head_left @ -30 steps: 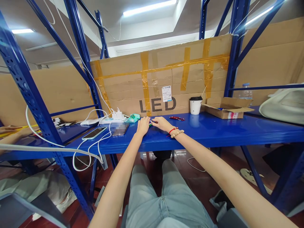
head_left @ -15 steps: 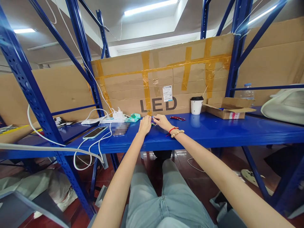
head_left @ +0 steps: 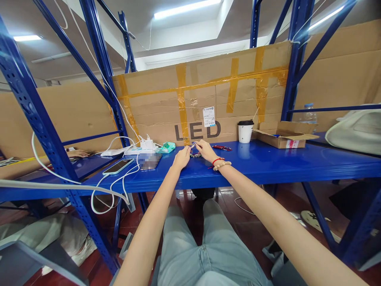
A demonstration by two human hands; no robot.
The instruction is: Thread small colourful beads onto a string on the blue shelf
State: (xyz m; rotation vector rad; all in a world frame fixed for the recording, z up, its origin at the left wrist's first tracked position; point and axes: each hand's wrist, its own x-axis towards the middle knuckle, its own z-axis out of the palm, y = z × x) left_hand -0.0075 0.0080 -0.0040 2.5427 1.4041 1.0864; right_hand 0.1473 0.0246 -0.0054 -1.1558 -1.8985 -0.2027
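Observation:
My left hand [head_left: 182, 157] and my right hand [head_left: 204, 151] meet over the blue tabletop with fingers closed. Between their fingertips is a small purplish, shiny piece [head_left: 193, 145], too small for me to name. Just below it, a cluster of small multicoloured bits [head_left: 196, 155] lies on the table, partly hidden by the hands. A red, slim object [head_left: 222, 148], perhaps a pen or folding tool, lies right of my right hand. A red cord and a beaded bracelet circle my right wrist.
A lidded paper cup [head_left: 245, 131] and an open cardboard box [head_left: 288, 137] stand at right. Left are a phone [head_left: 118, 167], white cables, a power strip [head_left: 139, 151] and a green packet [head_left: 166, 147]. A cardboard wall [head_left: 160, 107] closes the back; another person's arm [head_left: 24, 169] rests far left.
My fingertips have drawn slightly apart and the right hand has lifted a little, so the purplish piece and the bits below show more. Another person's hand has appeared at far left.

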